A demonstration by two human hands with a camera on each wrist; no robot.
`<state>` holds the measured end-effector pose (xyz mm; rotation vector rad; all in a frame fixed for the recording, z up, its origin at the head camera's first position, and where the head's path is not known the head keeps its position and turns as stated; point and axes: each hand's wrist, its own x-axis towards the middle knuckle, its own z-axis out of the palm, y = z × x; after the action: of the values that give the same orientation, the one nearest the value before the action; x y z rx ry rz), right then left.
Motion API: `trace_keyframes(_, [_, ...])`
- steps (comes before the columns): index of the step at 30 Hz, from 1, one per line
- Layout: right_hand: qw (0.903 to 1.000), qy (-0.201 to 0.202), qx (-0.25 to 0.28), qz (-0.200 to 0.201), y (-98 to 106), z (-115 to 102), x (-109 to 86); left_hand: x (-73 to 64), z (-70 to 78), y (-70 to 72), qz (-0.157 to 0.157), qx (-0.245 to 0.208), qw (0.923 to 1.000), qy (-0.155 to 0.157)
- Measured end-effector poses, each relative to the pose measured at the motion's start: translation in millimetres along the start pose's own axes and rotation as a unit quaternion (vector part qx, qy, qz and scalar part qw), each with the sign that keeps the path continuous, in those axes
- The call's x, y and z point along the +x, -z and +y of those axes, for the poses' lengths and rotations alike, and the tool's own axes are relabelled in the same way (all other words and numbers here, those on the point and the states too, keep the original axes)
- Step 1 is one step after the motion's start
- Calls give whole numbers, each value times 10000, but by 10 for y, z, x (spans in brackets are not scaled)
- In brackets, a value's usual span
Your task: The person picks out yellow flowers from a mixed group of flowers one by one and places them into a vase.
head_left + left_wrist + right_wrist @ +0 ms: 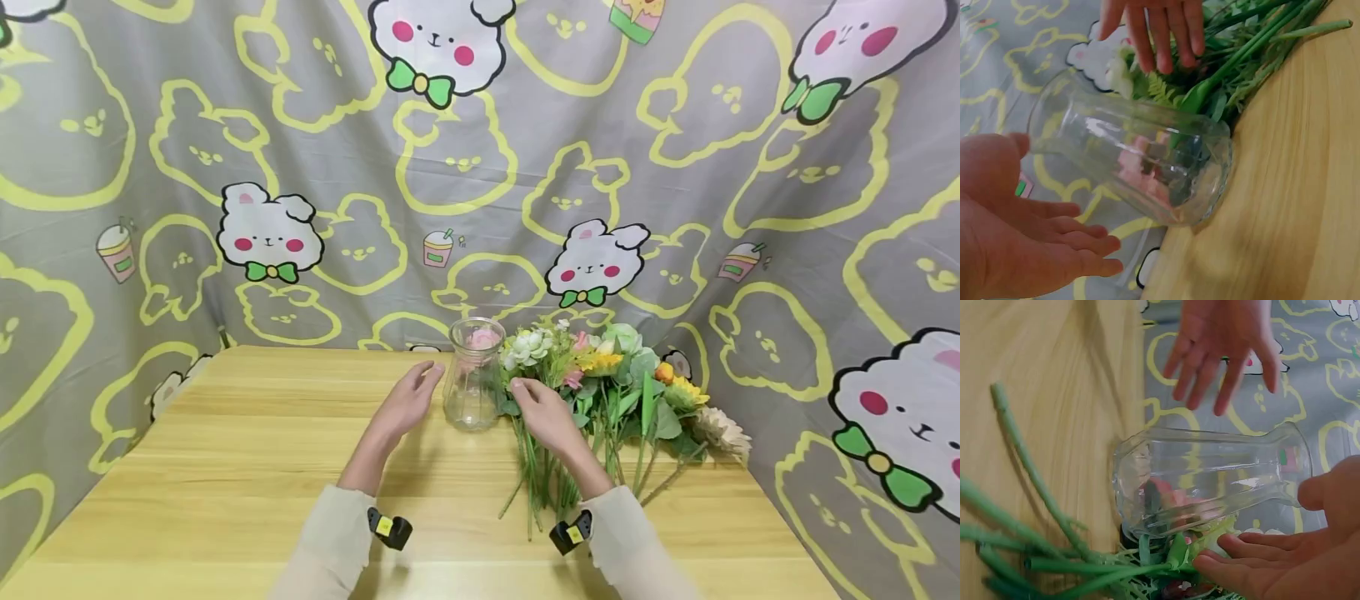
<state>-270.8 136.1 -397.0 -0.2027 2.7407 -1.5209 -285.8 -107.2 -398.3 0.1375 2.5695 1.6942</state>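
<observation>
A clear glass vase [471, 392] with a flared rim stands upright near the back of the wooden table. To its left is my left hand [408, 400], fingers extended and a gap between it and the glass. On the other side my right hand [546, 412] is held with straight fingers, in front of the flower stems. Both wrist views show the palms facing the vase [1135, 156] from opposite sides. In the right wrist view, the right fingers [1260, 556] are close beside the glass; whether they touch it I cannot tell. Neither hand holds anything.
A pile of artificial flowers [622, 358], white, pink, yellow and orange, lies right of the vase, its green stems [532, 475] pointing toward the front. The wooden table [247, 458] meets a patterned grey curtain [345, 167] behind. Pink petals show through the glass.
</observation>
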Motion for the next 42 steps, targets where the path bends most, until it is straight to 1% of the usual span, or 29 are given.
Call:
trace_keyframes(2, [10000,0,26,52,25,-9,18,59,55,-1,72,-104,9999,28])
trace_keyframes(4, [9999,59,18,133,44,-38,50,112,122,12,129,-151,9998,-9])
trace_keyframes(6, [9997,107,-28,215,56,-81,89,165,184,34,163,-104,9998,-92])
trace_keyframes(8, [9995,131,-52,283,62,-128,138,218,248,57,125,-11,9998,-170])
trace_keyframes(10, [9992,162,-138,339,70,-175,185,265,306,76,13,19,9999,-139])
trace_keyframes(12, [9992,109,-192,329,73,-223,227,309,356,90,-141,7,9999,-54])
trace_keyframes(15, [9994,5,-238,235,59,-281,290,360,419,101,-326,-182,9991,186])
trace_keyframes(17, [9994,-106,-264,176,42,-310,331,392,448,98,-514,-321,9978,268])
trace_keyframes(21, [9992,-118,-331,193,-3,-363,420,463,470,65,-916,-676,9920,550])
trace_keyframes(24, [9992,-111,-297,241,-52,-403,487,512,448,58,-1043,-952,9874,714])
trace_keyframes(27, [9993,-134,-235,240,-96,-405,518,535,395,67,-1179,-1163,9836,713])
trace_keyframes(30, [9992,-70,-235,306,-112,-370,506,545,340,55,-1314,-1354,9797,671])
trace_keyframes(32, [9989,43,-209,412,-113,-350,486,549,318,34,-1255,-1478,9789,643])
trace_keyframes(35, [9985,124,-173,502,-124,-334,465,556,299,-1,-1067,-1690,9780,595])
trace_keyframes(37, [9984,153,-125,538,-136,-326,467,555,280,-18,-916,-1752,9787,556])
trace_keyframes(42, [9987,117,-26,490,-166,-329,509,549,240,-19,-621,-1644,9837,382])
